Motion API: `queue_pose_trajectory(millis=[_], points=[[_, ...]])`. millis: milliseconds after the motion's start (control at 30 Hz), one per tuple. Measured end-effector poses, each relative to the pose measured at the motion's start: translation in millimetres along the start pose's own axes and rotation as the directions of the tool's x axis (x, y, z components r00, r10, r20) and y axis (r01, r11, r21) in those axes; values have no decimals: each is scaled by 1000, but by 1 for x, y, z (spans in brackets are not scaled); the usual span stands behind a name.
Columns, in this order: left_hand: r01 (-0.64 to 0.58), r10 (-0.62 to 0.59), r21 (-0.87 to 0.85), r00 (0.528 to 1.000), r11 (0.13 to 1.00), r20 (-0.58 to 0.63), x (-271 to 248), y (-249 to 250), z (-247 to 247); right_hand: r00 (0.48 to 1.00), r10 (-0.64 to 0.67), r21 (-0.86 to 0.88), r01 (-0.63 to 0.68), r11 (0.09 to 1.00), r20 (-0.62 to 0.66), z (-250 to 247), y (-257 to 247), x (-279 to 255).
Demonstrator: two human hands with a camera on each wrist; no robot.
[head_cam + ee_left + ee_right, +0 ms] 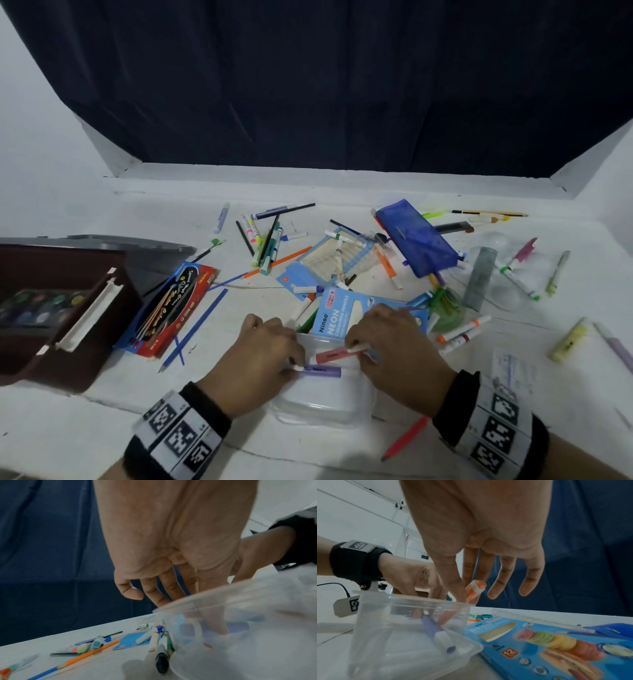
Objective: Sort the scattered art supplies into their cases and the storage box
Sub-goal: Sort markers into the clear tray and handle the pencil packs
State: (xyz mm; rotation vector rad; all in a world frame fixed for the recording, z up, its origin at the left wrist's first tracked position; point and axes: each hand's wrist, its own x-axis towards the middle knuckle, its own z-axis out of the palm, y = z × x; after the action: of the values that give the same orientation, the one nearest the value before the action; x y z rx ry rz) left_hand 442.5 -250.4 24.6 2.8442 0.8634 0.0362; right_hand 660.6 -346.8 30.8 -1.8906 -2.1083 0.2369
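Note:
A clear plastic container [325, 416] [385, 628] [240, 655] stands on the white table close to me. Both hands reach into its far end. My left hand [298, 365] [197, 601] pinches the white end of a purple marker [320, 371] [435, 630] that lies slanted inside the container. My right hand [356, 346] [467, 592] pinches a pink-orange marker [337, 355] [475, 589] with thumb and forefinger; its lower end dips into the container. The other right fingers are spread and straight.
A blue Ninso pencil box [337, 318] [539, 642] lies just behind the container. A dark red storage box [85, 356] with a paint palette stands at the left beside a red pencil case [168, 308]. A blue pouch [416, 240], a ruler [479, 277], a red pencil [406, 438] and several markers lie scattered.

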Motion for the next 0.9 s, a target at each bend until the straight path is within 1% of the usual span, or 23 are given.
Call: queue_pose_trajectory(millis=[100,233,367,433,500,567,633,733,800,900], points=[[-25,24,26,999,999,25,3,1,8,1000,22,25,-22,999,-9,6,-2,1],[-23,23,33,1000,999,6,0,-1,12,1000,-13,30,14,999,-19,10,-7,0],[-21,13,-107,997,994,-72,-4,-8,14,1000,-22,46,22,999,17,17,-9,1],[-23,7,-165,995,986,-101,-7,-12,10,1000,-25,26,25,999,-4,20,-10,1],[-7,-18,-203,993,979,-120,-11,-17,8,999,-13,-2,13,1000,-32,21,-12,2],[34,-60,-205,991,978,-122,-16,-21,6,999,7,-53,-9,999,-32,19,-16,4],[62,-82,-189,991,980,-102,-19,-24,5,1000,25,-87,-24,996,1,17,-18,6],[89,-95,-196,995,977,-20,-21,-24,5,995,51,-93,-43,995,90,17,-21,8],[106,-105,-190,994,976,12,-17,-21,5,992,57,-93,-47,995,115,17,-22,11],[111,-105,-121,993,986,62,-8,-13,3,987,61,-103,-46,994,148,20,-22,14]])
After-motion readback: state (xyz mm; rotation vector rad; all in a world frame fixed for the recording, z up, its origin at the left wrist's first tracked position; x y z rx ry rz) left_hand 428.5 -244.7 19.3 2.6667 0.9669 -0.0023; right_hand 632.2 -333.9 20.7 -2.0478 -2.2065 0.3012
